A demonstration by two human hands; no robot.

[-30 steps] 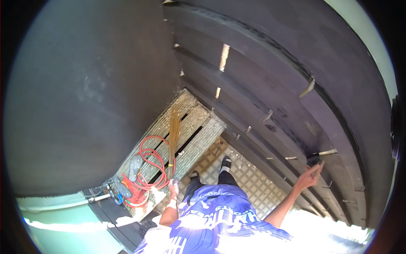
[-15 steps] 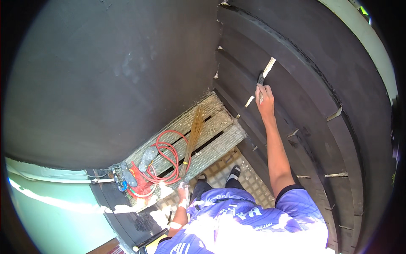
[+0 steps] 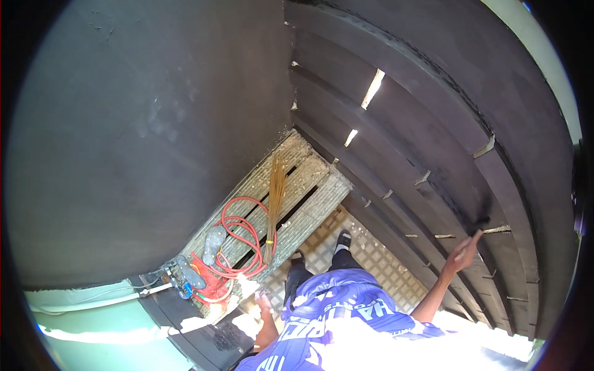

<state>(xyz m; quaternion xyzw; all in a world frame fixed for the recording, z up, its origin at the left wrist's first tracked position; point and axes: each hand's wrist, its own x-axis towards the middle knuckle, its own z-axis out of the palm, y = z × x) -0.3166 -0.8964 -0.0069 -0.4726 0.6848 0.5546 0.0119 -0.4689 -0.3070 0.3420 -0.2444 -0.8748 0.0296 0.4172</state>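
Out to the right, my right hand is closed round the handle of a small brush with a dark head. The brush is held at a pale joint in the dark ribbed wall; its head blends into a dark, blurred patch and is hard to make out. Low beside my body hangs my left hand, near the front edge of the wooden planks. Glare washes over its fingers, so what they hold, if anything, does not show.
On the planks lie a straw broom, a coiled red hose, grey shoes and a red bag. A smooth dark wall rises at left. Pale pipes run at lower left. Patterned tiles lie underfoot.
My right hand has moved with the brush from the far pale strip, down and right to a nearer joint. My view has shifted; my left hand stays low by my side.
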